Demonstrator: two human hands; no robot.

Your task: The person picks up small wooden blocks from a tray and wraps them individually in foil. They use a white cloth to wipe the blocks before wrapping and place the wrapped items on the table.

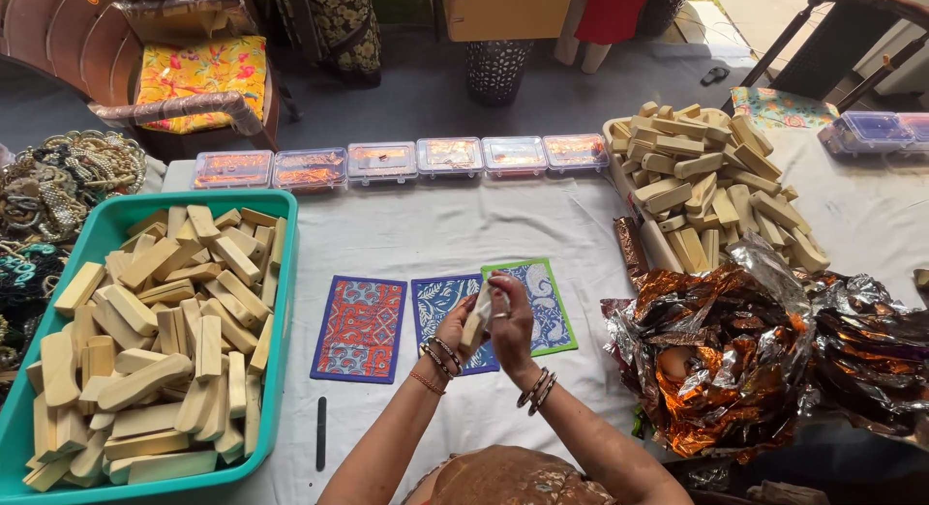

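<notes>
Head camera, looking down on a white-covered table [435, 234]. At the centre, both hands meet above three patterned mats [440, 316]. The left hand [451, 329] and right hand [513, 321], each with bangles at the wrist, close together around one pale wooden block [476, 321], held upright between them. To the left sits a teal tray [281, 273] heaped with similar blocks. To the right lie a loose pile of blocks [711, 181] and crumpled copper foil [735, 355]. Small clear boxes [382, 163] line the far edge.
</notes>
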